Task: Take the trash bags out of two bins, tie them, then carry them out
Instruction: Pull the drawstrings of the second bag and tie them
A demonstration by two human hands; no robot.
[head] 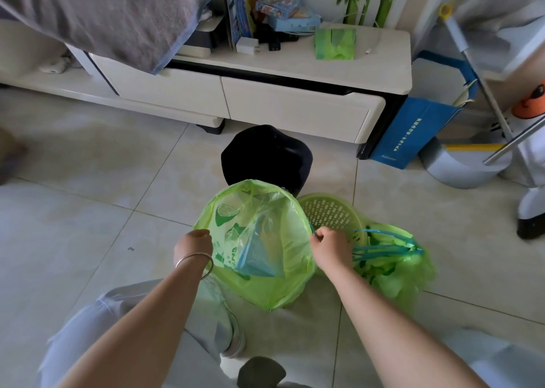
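Observation:
A translucent green trash bag [274, 281] hangs open-mouthed in front of me, with a blue plastic bag inside it. My left hand [193, 247] grips its rim on the left. My right hand [331, 247] pinches the rim on the right. Behind that hand lies an empty green slotted bin [330, 212], tipped on its side. A second green trash bag [398, 269], drawn shut by blue drawstrings [383, 247], sits on the floor at the right. A black bin [265, 156] stands beyond the open bag.
A low white TV cabinet [250, 93] runs across the back, carrying a roll of green bags [334, 44], boxes and chargers. A blue paper bag [418, 125] and a grey dustpan [460, 163] stand at the right. My knees and slipper are below, on pale floor tiles.

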